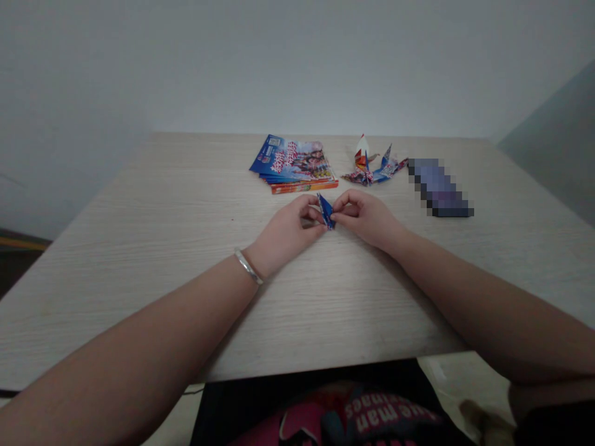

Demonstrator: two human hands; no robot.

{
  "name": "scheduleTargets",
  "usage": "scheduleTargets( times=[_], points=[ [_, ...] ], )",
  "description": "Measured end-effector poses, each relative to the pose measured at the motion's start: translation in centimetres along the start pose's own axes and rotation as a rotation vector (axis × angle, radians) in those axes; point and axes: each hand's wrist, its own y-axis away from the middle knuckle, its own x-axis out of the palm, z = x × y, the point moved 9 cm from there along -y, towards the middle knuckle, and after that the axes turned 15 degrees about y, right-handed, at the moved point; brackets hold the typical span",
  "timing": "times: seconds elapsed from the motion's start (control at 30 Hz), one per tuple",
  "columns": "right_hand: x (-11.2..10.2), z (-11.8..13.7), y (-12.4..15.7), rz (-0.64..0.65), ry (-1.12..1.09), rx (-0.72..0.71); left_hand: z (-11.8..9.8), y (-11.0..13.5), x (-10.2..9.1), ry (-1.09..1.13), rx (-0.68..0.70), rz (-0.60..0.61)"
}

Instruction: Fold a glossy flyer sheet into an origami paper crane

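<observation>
A small folded piece of blue printed paper [326, 212] is held up between both hands over the middle of the table. My left hand [292, 229], with a silver bangle on its wrist, pinches the paper's left side with thumb and fingers. From the other side my right hand [365, 217] grips the right edge between thumb and forefinger. Just beyond the hands lies a fanned stack of printed leaflets [297, 162], blue on top with orange edges at the front. Folded paper cranes [372, 170] of the same sort of print sit to its right.
A dark phone-like slab [439, 186], pixelated over, lies at the right beyond my right hand. The pale wood-grain table [162, 248] meets a plain wall [302, 68] at its back edge. Its front edge runs close to my lap.
</observation>
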Motion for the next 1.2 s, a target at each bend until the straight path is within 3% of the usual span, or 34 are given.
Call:
scheduleTargets(
  times=[0.3,0.7,0.87,1.07,1.2],
  points=[
    [0.2,1.7,0.6,0.047,0.036,-0.106,0.9,0.0,-0.1,0.08,-0.058,-0.036],
    [0.1,2.4,0.9,0.006,0.179,-0.227,0.8,-0.1,-0.1,0.063,0.01,-0.011],
    [0.1,3.3,1.3,-0.005,0.352,-0.318,0.0,0.0,-0.4,-0.083,0.064,-0.017],
    [-0.3,3.0,1.6,-0.019,0.366,-0.275,-0.3,0.1,-0.6,-0.151,0.089,-0.021],
    [-0.2,3.8,1.8,-0.035,0.423,-0.356,-1.1,0.4,-0.5,-0.223,0.151,0.002]
  ],
)
